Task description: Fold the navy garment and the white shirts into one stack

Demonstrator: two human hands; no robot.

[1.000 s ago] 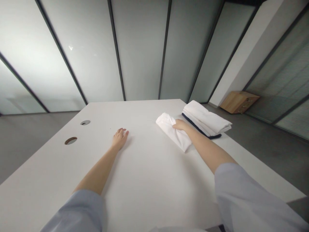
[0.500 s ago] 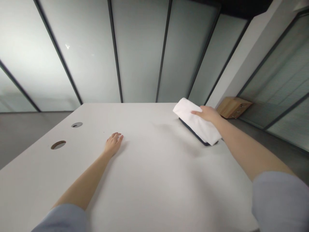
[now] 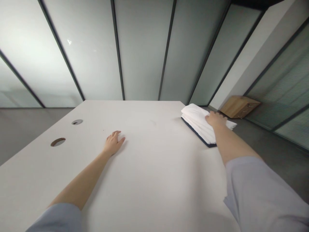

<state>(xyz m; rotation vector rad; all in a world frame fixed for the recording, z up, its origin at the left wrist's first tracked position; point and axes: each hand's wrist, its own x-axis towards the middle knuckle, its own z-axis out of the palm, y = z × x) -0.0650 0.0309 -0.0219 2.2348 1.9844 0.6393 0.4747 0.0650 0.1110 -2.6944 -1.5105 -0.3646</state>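
On the right side of the white table (image 3: 149, 167) lies a folded white cloth (image 3: 195, 114), part of a layered stack with a dark blue layer (image 3: 196, 132) at the bottom. My right hand (image 3: 216, 119) is on top of the white cloth, its fingers bent over the fabric and the thumb to the left. The fingertips are partly hidden. A corner of white cloth sticks out to the right of the hand. My left hand (image 3: 113, 143) rests on the bare tabletop left of centre, fingers and thumb apart, holding nothing.
Two round holes are in the table's left side, one with a grey cover (image 3: 77, 122) and one uncovered (image 3: 58, 142). Frosted glass panels (image 3: 142, 51) stand behind the table. A wooden cabinet (image 3: 233, 107) stands on the floor at the far right.
My right hand has moved right and lowered the white cloth, which was tilted, flat onto the stack. The left hand has stayed in place, its thumb spread a little wider. The view has shifted slightly.
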